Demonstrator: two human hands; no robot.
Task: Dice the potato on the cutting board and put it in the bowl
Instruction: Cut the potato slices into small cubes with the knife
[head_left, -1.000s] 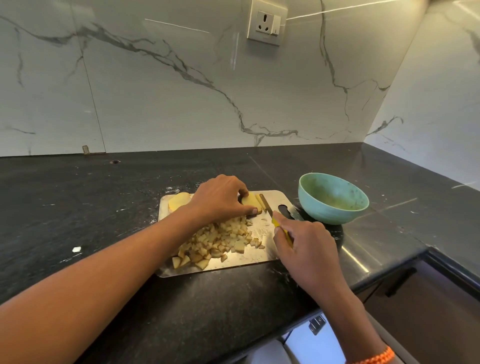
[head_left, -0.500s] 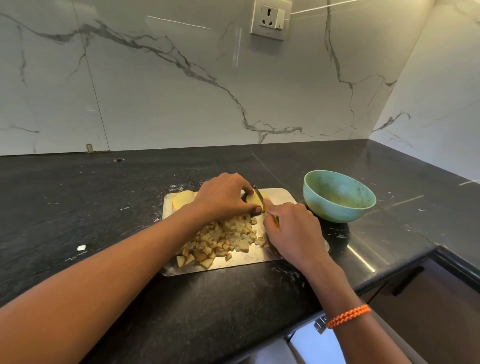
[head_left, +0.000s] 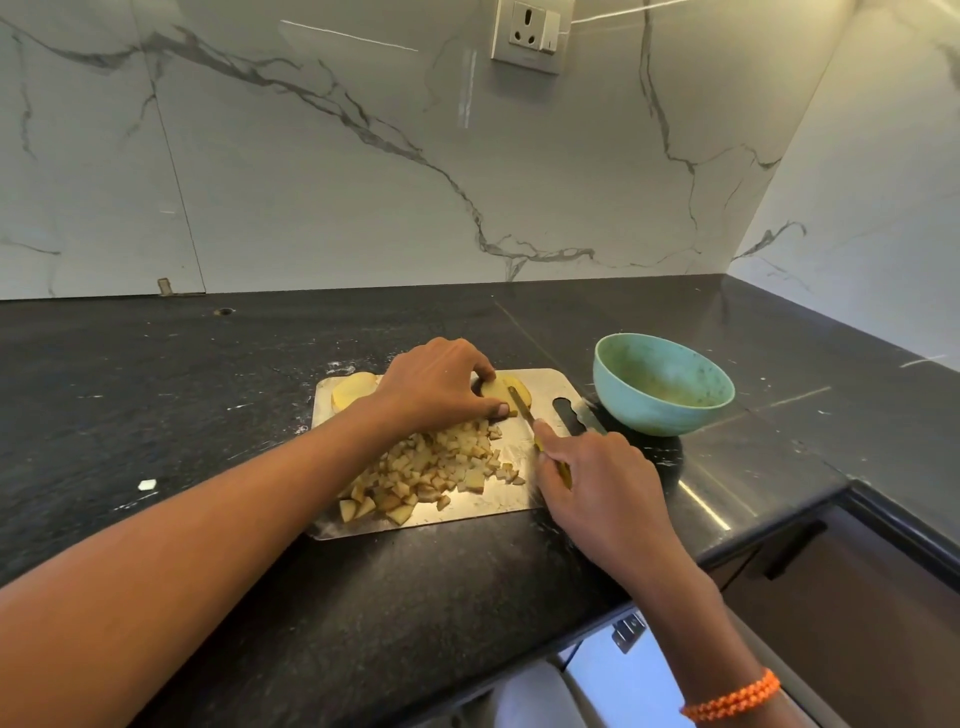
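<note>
A steel cutting board (head_left: 543, 387) lies on the black counter. On its far part my left hand (head_left: 439, 384) pinches a potato slice (head_left: 501, 388) between fingers and thumb. My right hand (head_left: 597, 483) grips a yellow-handled knife (head_left: 522, 408) whose blade rests across that slice. A heap of diced potato (head_left: 431, 470) covers the near half of the board. Another potato piece (head_left: 353, 389) sits at the board's far left corner, partly behind my left wrist. The teal bowl (head_left: 662, 384) stands right of the board, holding no potato.
The marble backsplash rises behind the black counter (head_left: 208, 389), with a wall socket (head_left: 527, 34) above. A small white scrap (head_left: 147, 485) lies left of the board. The counter's front edge runs close to the board, with a cabinet (head_left: 857, 597) at the lower right.
My right hand moved in to the slice with the knife, then drew back toward me, leaving the blade lying across the slice. My left hand stayed on the slice.
</note>
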